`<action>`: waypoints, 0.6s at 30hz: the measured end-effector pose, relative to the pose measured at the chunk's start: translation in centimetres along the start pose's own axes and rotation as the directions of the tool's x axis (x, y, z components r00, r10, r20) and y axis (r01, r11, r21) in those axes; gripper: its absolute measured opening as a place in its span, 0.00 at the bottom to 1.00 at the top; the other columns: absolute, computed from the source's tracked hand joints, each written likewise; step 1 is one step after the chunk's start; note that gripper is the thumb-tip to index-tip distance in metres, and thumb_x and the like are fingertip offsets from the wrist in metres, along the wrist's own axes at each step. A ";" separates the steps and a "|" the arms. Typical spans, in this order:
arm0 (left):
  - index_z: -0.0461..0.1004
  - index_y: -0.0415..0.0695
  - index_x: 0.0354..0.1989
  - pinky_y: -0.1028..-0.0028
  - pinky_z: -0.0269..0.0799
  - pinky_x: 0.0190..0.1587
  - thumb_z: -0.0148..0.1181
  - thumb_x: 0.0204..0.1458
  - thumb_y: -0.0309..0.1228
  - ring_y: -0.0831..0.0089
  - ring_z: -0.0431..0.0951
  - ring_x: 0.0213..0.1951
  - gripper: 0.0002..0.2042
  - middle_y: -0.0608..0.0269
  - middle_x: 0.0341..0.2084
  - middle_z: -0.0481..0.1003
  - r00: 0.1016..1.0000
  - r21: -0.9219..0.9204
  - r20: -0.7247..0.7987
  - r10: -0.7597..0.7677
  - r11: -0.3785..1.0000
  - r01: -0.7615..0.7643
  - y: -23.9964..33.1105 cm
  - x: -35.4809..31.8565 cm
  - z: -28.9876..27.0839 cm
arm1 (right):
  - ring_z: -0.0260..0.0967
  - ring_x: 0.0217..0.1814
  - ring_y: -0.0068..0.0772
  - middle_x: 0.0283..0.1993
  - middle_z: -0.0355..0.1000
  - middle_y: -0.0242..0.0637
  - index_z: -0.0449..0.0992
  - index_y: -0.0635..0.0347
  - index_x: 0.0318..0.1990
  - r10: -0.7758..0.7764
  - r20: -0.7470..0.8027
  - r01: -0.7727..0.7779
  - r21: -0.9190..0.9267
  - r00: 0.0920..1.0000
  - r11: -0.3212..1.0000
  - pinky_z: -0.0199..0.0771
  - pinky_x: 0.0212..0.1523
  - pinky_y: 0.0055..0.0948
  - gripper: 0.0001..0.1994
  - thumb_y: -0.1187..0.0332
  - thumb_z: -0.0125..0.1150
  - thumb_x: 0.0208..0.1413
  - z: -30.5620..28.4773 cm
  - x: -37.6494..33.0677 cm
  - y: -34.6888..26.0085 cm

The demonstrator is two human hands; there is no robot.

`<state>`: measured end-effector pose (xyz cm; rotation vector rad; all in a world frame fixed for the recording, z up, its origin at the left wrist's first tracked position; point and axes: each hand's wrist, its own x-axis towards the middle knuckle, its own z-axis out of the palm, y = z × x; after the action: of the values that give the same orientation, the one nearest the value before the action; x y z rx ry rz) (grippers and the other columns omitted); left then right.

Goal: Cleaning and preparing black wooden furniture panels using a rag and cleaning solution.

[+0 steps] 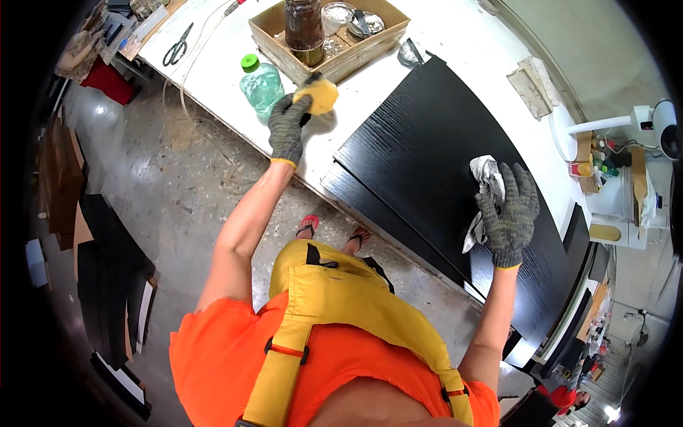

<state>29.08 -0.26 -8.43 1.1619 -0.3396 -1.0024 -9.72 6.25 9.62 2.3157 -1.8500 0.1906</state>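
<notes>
Head view, looking down: the left hand (288, 128), in a grey knit glove with a yellow cuff, has its grip clamped on a yellow sponge (317, 95) held just above the white worktop (220, 64), near the worktop's front edge. Just beside the sponge, toward the left, lies a clear green-tinted plastic bottle with a green cap (260, 84) on its side. Right behind the sponge sits an open cardboard box (274, 39) holding a dark brown jar (304, 28) and some foil dishes (338, 13).

The right hand (509, 217), gloved the same way, lies flat with its grip closed over a crumpled white rag (488, 178), pressing it onto a large black wood-grain panel (420, 149). The panel rests on the worktop and on a second black panel (384, 213) below it (that one juts out past the worktop's front edge). The two hands are well apart.

Scissors (178, 46) lie toward the far left corner of the worktop, beside a pale cord (196, 43). A white lamp base (565, 132) stands at the worktop's right edge. More dark boards (114, 285) lean on the concrete floor at the left.
</notes>
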 end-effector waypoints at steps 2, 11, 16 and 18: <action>0.71 0.35 0.49 0.76 0.75 0.42 0.63 0.54 0.30 0.71 0.78 0.39 0.17 0.58 0.40 0.77 0.990 -0.213 0.122 0.077 0.976 -0.049 4.8 -4.6 1.8 | 0.57 0.68 0.48 0.64 0.64 0.42 0.70 0.51 0.60 -0.063 -0.177 0.073 0.051 0.982 0.996 0.52 0.67 0.46 0.33 0.55 0.70 0.44 -1.3 -0.8 -2.5; 0.63 0.39 0.60 0.71 0.66 0.57 0.64 0.52 0.26 0.73 0.70 0.52 0.26 0.61 0.51 0.70 0.770 -0.169 0.617 -0.162 0.928 0.331 5.7 -19.9 7.7 | 0.65 0.59 0.33 0.60 0.64 0.41 0.57 0.64 0.65 0.081 0.219 -0.149 0.848 0.972 -0.509 0.67 0.61 0.31 0.37 0.65 0.69 0.51 1.4 -0.2 -13.3; 0.67 0.43 0.57 0.63 0.66 0.60 0.71 0.45 0.32 0.64 0.71 0.55 0.29 0.56 0.53 0.70 0.604 0.102 0.794 0.063 0.967 -0.235 3.9 -19.6 6.2 | 0.69 0.54 0.32 0.55 0.69 0.40 0.62 0.63 0.62 0.215 0.191 -0.125 0.950 0.958 -0.287 0.71 0.57 0.33 0.30 0.71 0.66 0.52 0.3 1.3 -10.7; 0.66 0.45 0.59 0.63 0.65 0.61 0.66 0.50 0.31 0.66 0.68 0.58 0.27 0.58 0.58 0.68 0.274 0.057 0.932 0.237 0.651 -0.757 2.1 -18.8 5.6 | 0.70 0.53 0.33 0.54 0.69 0.41 0.62 0.61 0.62 0.119 0.166 -0.167 0.986 0.979 -0.001 0.71 0.57 0.34 0.31 0.72 0.67 0.50 -1.4 2.7 -11.7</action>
<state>15.97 11.52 0.51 0.7328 -1.8641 -0.8157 2.34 6.44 10.87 2.6483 -2.2939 2.2982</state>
